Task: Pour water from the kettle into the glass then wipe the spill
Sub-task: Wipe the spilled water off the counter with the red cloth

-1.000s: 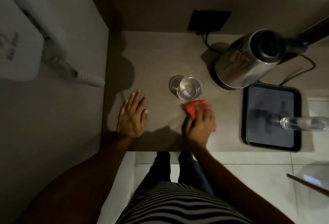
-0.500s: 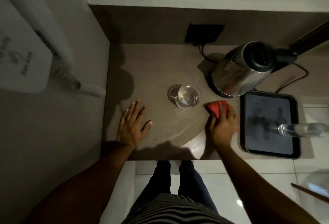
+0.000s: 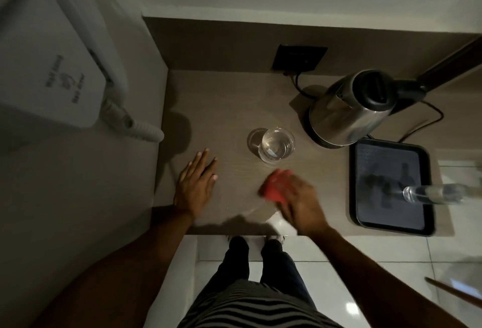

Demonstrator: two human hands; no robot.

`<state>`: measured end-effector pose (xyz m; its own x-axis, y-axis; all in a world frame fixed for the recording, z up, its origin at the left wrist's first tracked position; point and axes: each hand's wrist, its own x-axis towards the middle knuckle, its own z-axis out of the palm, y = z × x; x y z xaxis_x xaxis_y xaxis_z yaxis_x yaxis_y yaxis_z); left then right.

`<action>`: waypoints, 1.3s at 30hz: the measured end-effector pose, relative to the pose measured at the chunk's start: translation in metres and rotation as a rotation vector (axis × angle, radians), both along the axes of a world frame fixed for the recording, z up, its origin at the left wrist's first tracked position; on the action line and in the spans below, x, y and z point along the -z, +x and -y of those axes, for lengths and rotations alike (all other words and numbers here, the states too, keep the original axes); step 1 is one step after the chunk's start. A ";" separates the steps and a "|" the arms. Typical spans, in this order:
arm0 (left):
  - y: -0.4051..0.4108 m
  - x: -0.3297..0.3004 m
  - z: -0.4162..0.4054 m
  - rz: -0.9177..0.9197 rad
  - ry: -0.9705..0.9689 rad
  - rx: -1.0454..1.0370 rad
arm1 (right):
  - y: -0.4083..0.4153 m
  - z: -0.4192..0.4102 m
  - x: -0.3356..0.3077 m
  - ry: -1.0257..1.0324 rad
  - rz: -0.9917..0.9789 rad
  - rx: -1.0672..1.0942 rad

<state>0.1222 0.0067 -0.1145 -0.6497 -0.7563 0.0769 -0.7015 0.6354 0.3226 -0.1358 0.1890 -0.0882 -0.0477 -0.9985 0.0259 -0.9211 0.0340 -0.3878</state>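
Observation:
A clear glass [image 3: 276, 144] holding water stands mid-counter. The steel kettle [image 3: 349, 110] with a black lid sits on its base to the right of it, cord running to a wall socket. My right hand [image 3: 300, 203] presses a red cloth [image 3: 273, 185] onto the brown counter [image 3: 224, 108] just below the glass; the hand is motion-blurred. A wet sheen [image 3: 260, 210] shows near the front edge. My left hand [image 3: 197, 181] lies flat, fingers spread, on the counter's left side, holding nothing.
A black tray [image 3: 365, 213] sits at the right with a clear bottle [image 3: 433, 193] on it. A black socket plate [image 3: 298, 57] is on the back wall. A white wall-mounted hair dryer [image 3: 52, 72] hangs at the left. Tiled floor lies below the counter edge.
My right hand has swept the red cloth from beside the tray back left to below the glass. The left hand stays flat. The view has shifted slightly.

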 end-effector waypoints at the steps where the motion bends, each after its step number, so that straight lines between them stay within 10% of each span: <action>1: -0.002 0.000 -0.001 0.024 -0.012 0.013 | -0.017 -0.005 -0.002 0.009 0.003 0.221; 7: -0.004 -0.005 -0.001 0.101 -0.039 0.010 | 0.053 0.031 -0.007 0.069 0.088 1.048; 13: 0.006 0.001 0.011 0.071 -0.022 0.105 | 0.159 0.020 -0.005 0.142 0.071 0.282; 19: 0.006 -0.001 0.010 0.065 0.010 0.093 | 0.056 0.003 -0.005 0.127 0.012 -0.360; 26: 0.006 -0.005 0.006 0.098 0.060 0.078 | 0.006 0.000 -0.010 0.119 -0.039 0.890; 29: 0.005 -0.008 0.006 0.131 0.077 0.073 | 0.058 0.031 -0.017 0.147 0.065 1.079; 36: 0.006 -0.014 0.004 0.186 0.123 0.071 | 0.067 -0.003 -0.004 0.051 0.006 -0.336; 39: 0.005 -0.015 0.004 0.220 0.101 0.086 | -0.005 -0.002 -0.019 -0.061 -0.027 -0.336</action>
<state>0.1273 0.0031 -0.0992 -0.7049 -0.6939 -0.1470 -0.7064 0.6682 0.2333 -0.1407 0.1911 -0.0691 0.2851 -0.9549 0.0828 -0.8869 -0.2956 -0.3550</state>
